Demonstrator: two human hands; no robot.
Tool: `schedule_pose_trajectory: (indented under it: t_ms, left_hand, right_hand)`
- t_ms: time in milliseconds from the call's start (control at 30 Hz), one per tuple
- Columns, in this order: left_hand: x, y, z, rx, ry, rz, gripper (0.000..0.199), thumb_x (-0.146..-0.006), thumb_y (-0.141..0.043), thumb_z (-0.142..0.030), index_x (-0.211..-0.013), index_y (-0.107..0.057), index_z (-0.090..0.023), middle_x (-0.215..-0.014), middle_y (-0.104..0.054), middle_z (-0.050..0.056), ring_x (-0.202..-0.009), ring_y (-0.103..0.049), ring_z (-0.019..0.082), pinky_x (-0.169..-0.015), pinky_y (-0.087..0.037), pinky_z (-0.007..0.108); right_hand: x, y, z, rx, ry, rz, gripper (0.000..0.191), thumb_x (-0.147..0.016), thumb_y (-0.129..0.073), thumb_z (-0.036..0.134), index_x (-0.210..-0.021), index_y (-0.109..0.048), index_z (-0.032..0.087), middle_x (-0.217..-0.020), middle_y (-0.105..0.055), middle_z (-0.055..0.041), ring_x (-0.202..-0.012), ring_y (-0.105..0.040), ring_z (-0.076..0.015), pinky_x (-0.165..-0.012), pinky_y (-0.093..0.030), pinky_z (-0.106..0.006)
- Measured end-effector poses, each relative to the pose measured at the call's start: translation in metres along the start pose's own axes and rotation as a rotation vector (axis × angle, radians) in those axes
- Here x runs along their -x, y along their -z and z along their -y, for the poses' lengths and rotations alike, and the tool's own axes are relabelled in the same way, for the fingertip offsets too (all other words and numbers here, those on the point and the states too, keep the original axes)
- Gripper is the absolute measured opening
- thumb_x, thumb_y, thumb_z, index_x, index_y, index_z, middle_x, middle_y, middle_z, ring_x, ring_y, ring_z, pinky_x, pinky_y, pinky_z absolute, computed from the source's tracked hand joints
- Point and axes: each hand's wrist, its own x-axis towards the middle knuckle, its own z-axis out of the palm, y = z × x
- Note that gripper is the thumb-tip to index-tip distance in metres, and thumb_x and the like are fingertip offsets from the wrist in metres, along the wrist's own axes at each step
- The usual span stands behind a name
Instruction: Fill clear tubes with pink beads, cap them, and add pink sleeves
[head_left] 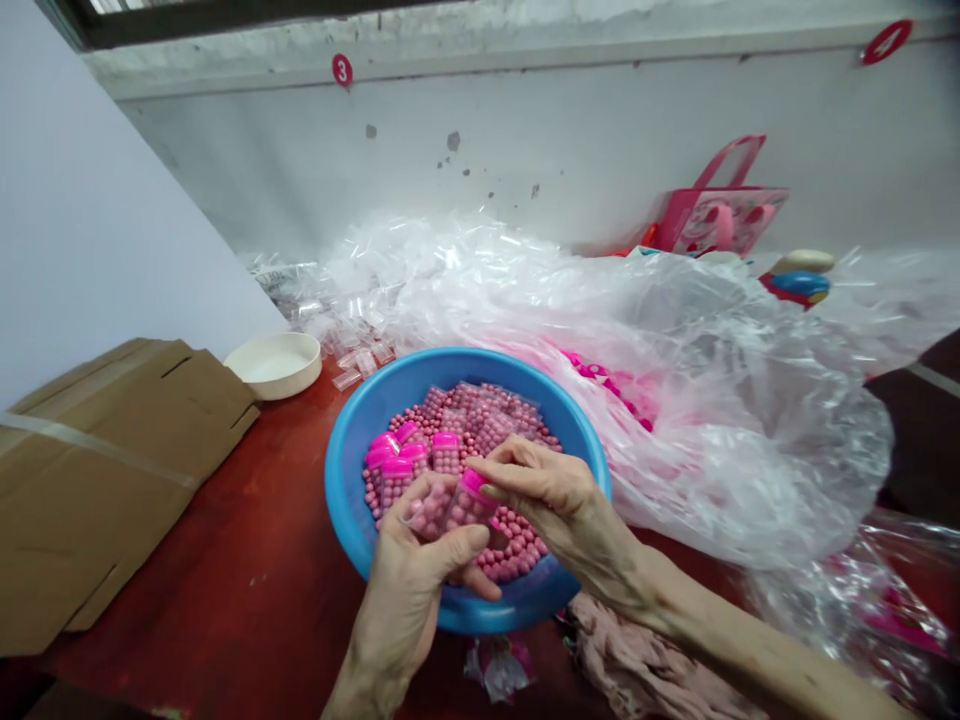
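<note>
My left hand (416,575) is closed around small clear jars of pink beads (459,512), held over the basin; it seems to hold two, though the fingers partly hide them. The fingers of my right hand (559,490) pinch a bright pink cap (474,484) on the mouth of one jar. Below both hands stands a round blue basin (346,440) with loose pink beads (517,560) in it. Several capped jars (396,476) lie at the left inside it, and bead-filled jars without visible caps (499,410) lie toward the back.
Crumpled clear plastic bags (675,400) spread behind and right of the basin, with pink caps (600,375) in one. Empty clear jars (360,362) lie behind left, near a white round dish (276,362). Cardboard (127,480) stands left; a pinkish cloth (645,660) lies in front right.
</note>
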Motion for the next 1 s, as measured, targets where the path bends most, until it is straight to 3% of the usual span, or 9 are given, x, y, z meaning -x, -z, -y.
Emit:
schedule_pose_trajectory:
  t_ms: [167, 300, 533, 767, 900, 1000]
  left_hand:
    - [-0.001, 0.004, 0.002, -0.01, -0.032, -0.012, 0.02, -0.066, -0.074, -0.016, -0.08, -0.06, -0.014, -0.052, -0.053, -0.007, -0.038, -0.055, 0.009, -0.022, -0.043, 0.014]
    - [-0.003, 0.007, 0.002, -0.024, -0.022, 0.018, 0.018, -0.065, -0.076, -0.018, -0.076, -0.062, -0.015, -0.051, -0.05, -0.008, -0.045, -0.056, 0.01, -0.026, -0.046, 0.015]
    - [-0.005, 0.008, 0.002, -0.057, 0.047, 0.019, 0.021, -0.062, -0.077, -0.02, -0.076, -0.063, -0.014, -0.053, -0.049, -0.006, -0.044, -0.053, 0.01, -0.026, -0.047, 0.018]
    - [-0.011, 0.005, -0.006, 0.009, 0.142, 0.03, 0.038, -0.056, -0.078, -0.01, -0.09, -0.062, -0.012, -0.066, -0.067, 0.001, -0.051, -0.065, 0.017, -0.036, -0.054, 0.022]
    - [-0.009, 0.005, -0.007, -0.003, 0.135, -0.039, 0.036, -0.061, -0.077, -0.013, -0.093, -0.062, -0.012, -0.07, -0.069, 0.004, -0.056, -0.068, 0.019, -0.04, -0.055, 0.022]
    - [-0.008, 0.004, -0.006, -0.042, 0.064, -0.091, 0.025, -0.063, -0.077, -0.016, -0.084, -0.064, -0.012, -0.067, -0.065, 0.001, -0.056, -0.066, 0.018, -0.033, -0.052, 0.02]
  right_hand:
    - [0.001, 0.002, 0.005, 0.063, 0.012, 0.095, 0.029, -0.089, -0.043, 0.008, -0.104, -0.065, 0.019, -0.074, -0.052, -0.0009, -0.063, -0.049, -0.0099, -0.052, -0.043, -0.022]
    - [0.003, 0.004, 0.005, 0.1, -0.016, 0.19, 0.028, -0.086, -0.042, 0.006, -0.098, -0.065, 0.015, -0.074, -0.05, -0.0016, -0.064, -0.047, -0.0111, -0.053, -0.043, -0.023]
    - [0.012, -0.001, 0.004, 0.123, -0.041, 0.135, 0.032, -0.087, -0.039, 0.007, -0.11, -0.06, 0.014, -0.08, -0.054, -0.0049, -0.067, -0.051, -0.0122, -0.055, -0.046, -0.024]
    - [-0.013, 0.014, 0.0, 0.083, -0.092, 0.209, 0.027, -0.091, -0.045, 0.014, -0.072, -0.065, 0.015, -0.066, -0.047, 0.0014, -0.059, -0.044, -0.0093, -0.052, -0.036, -0.023]
    - [-0.019, 0.014, -0.009, -0.065, -0.171, 0.183, 0.021, -0.09, -0.051, 0.023, -0.075, -0.064, 0.016, -0.066, -0.05, 0.0028, -0.058, -0.044, -0.0083, -0.053, -0.036, -0.022]
    - [-0.018, 0.011, -0.011, -0.125, -0.261, 0.209, 0.019, -0.089, -0.052, 0.024, -0.078, -0.065, 0.015, -0.066, -0.049, 0.0029, -0.058, -0.044, -0.0084, -0.052, -0.036, -0.022]
